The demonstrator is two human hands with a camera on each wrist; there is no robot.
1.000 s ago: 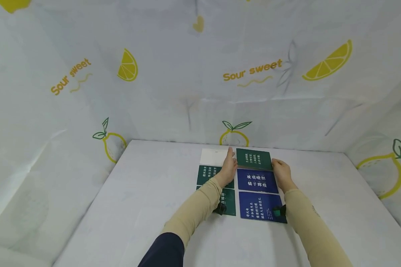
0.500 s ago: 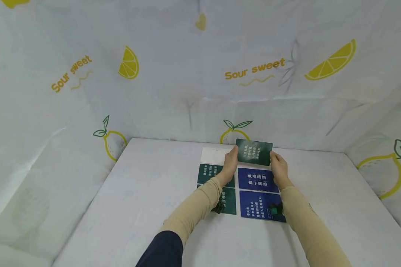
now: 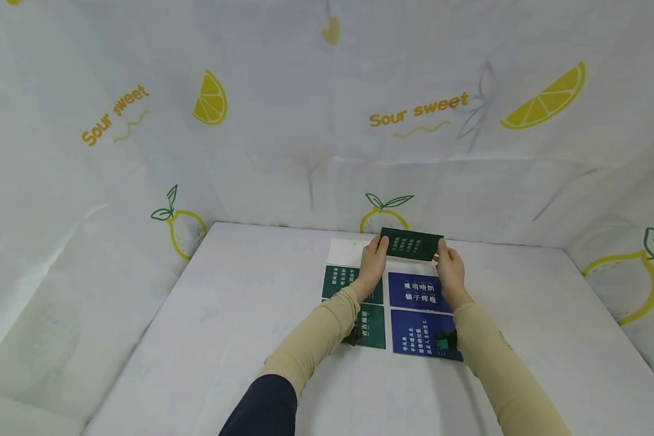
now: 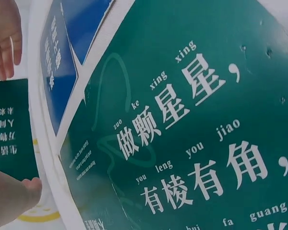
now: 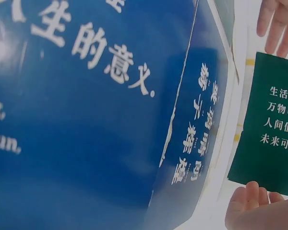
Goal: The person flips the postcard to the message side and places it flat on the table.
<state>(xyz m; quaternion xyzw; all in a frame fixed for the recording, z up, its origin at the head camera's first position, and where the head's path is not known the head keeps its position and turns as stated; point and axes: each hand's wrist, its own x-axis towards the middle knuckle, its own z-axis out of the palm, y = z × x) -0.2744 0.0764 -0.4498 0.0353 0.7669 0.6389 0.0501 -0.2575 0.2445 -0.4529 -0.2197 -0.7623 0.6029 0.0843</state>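
A dark green card with white printed characters is held above the far side of the table, tilted. My left hand grips its left end, thumb on the near face. Its right end is gripped by my right hand. In the right wrist view the same green card spans between both hands, with the right hand's fingertips at its lower edge. Below it on the table lie a blue card and, nearer, another blue card. Two green cards, one farther and one nearer, lie partly hidden by my left arm.
A white card lies at the far end of the left column, beside my left hand. The white table ends at its back edge against a white curtain printed with lemons. Dark wrist cameras sit above the near cards.
Both hands have lifted the green card off the far end of the right column. It now tilts differently and looks darker, and the right hand has shifted slightly left.
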